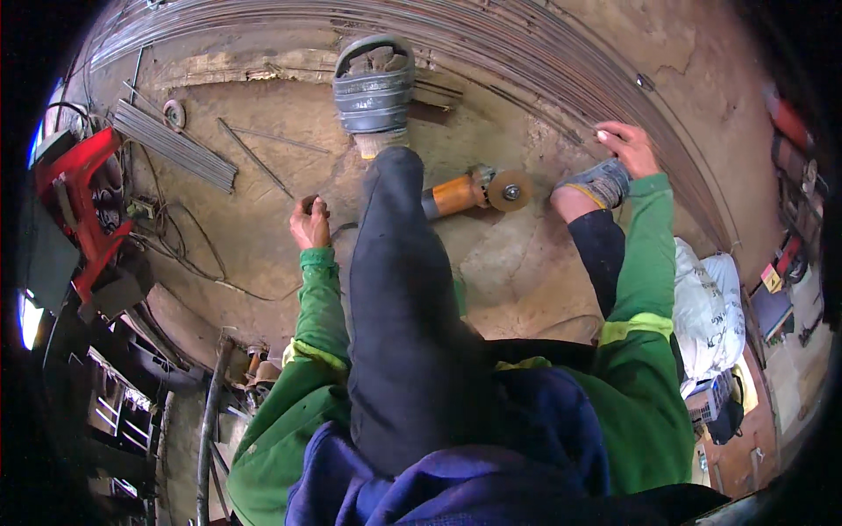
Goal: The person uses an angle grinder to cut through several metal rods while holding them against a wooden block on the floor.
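My left hand [310,223] is low over the floor with its fingers curled together. The near end of a thin metal rod [254,158] comes close to its fingertips; whether they grip it, I cannot tell. My right hand [630,147] reaches out above my right foot, thumb and fingers pinched near several thin dark rods [548,123]. What lies in the pinch is too small to make out. Between my legs, an orange angle grinder [456,195] rests on the floor, its round brown disc [510,190] toward the right.
Long metal bars [491,39] stretch across the far side. A bundle of grey rods [175,145] lies at left, beside a red metal frame [83,202] and a dark cable [219,282]. My sandalled foot [374,96] is ahead. White sacks [706,316] stand at right.
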